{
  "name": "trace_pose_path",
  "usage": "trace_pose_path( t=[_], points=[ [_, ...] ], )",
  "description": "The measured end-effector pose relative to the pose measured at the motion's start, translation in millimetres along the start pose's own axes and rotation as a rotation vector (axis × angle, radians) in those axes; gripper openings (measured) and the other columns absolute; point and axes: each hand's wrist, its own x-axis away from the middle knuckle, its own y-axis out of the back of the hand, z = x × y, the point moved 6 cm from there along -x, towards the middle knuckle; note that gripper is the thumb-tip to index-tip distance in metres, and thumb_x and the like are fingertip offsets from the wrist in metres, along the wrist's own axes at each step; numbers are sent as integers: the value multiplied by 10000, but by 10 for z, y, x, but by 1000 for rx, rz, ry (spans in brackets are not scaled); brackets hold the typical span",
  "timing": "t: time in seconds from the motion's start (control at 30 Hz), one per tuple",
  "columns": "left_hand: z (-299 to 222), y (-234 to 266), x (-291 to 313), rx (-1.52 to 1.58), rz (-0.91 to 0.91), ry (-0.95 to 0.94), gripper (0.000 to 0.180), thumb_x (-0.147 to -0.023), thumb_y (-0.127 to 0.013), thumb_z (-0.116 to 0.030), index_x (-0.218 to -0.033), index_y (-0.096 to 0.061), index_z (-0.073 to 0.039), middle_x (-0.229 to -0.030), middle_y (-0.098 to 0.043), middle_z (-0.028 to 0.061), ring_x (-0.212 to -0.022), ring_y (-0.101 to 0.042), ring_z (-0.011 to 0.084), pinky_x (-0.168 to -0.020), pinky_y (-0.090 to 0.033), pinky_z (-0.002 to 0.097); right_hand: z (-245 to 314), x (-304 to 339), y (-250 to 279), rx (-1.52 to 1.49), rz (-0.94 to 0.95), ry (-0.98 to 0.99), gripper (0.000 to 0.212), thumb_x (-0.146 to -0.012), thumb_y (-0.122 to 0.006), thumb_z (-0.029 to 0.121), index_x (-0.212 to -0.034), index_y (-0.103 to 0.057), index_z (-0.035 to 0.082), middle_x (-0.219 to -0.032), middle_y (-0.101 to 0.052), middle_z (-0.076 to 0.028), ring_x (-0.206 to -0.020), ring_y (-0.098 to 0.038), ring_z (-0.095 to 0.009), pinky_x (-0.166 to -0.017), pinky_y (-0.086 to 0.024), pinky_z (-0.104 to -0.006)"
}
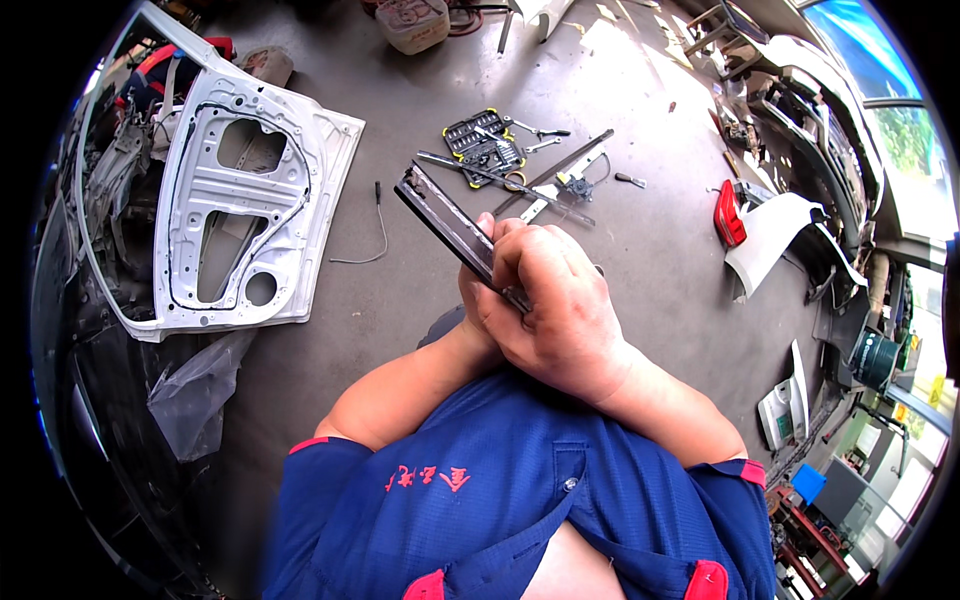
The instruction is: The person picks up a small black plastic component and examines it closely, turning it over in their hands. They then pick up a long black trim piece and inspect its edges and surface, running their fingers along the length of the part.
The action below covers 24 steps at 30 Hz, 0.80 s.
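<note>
Both of my hands are clasped together in front of my chest around a long, narrow dark trim strip (445, 220). The strip sticks out up and to the left from my grip, with a squared end at its far tip. My right hand (560, 320) lies on top with its fingers wrapped over the strip. My left hand (478, 300) is mostly hidden beneath it, and only its edge and wrist show. Below the hands is my blue work shirt with red trim.
A white bare car door shell (250, 200) lies on the concrete floor at left, with a crumpled plastic sheet (195, 390) below it. Ahead lie a black socket set (485, 145), loose wrenches and metal window rails (565, 180). A red tail light (728, 215) and a white body panel (775, 240) lie at right.
</note>
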Motion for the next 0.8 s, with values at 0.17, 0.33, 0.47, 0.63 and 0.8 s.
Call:
trace_pose_path(
  t=[0.17, 0.33, 0.47, 0.63, 0.8],
  points=[
    [-21, -281, 100, 203, -418, 138, 431, -1100, -364, -487, -846, -460, -153, -853, -473, 10, -849, -487, 146, -872, -428, 333, -43, -10, 5, -87, -135, 86, 277, -778, -724, -29, -966, -525, 17, -917, -575, -157, -882, -595, -365, -865, -496, -429],
    [12, -127, 48, 78, -227, 18, 436, -1100, -367, -485, -823, -432, -154, -830, -446, 2, -853, -469, 147, -853, -413, 338, -21, -6, -43, -83, -52, 126, 280, -785, -722, -33, -982, -528, 11, -925, -574, -153, -875, -591, -363, -855, -493, -429],
    [50, 14, 107, 0, -109, -2, 443, -1098, -365, -481, -804, -413, -153, -809, -423, -7, -831, -456, 147, -825, -405, 343, -22, 51, -54, -48, -14, 9, 286, -787, -723, -34, -986, -524, 12, -912, -570, -144, -848, -583, -357, -824, -491, -430],
    [-67, -276, 58, -56, -464, 152, 443, -1096, -366, -482, -804, -423, -155, -815, -440, 0, -822, -457, 145, -829, -407, 341, -74, 86, -39, -88, -85, -28, 300, -781, -729, -45, -993, -524, 9, -917, -569, -150, -850, -582, -354, -802, -492, -432],
    [-39, -76, 88, -374, -246, -41, 437, -1099, -355, -476, -807, -422, -158, -822, -455, 8, -824, -460, 144, -829, -409, 342, -34, 71, -49, -112, -89, 26, 289, -787, -723, -49, -982, -517, 8, -904, -574, -144, -842, -584, -358, -806, -493, -432]
  ],
)
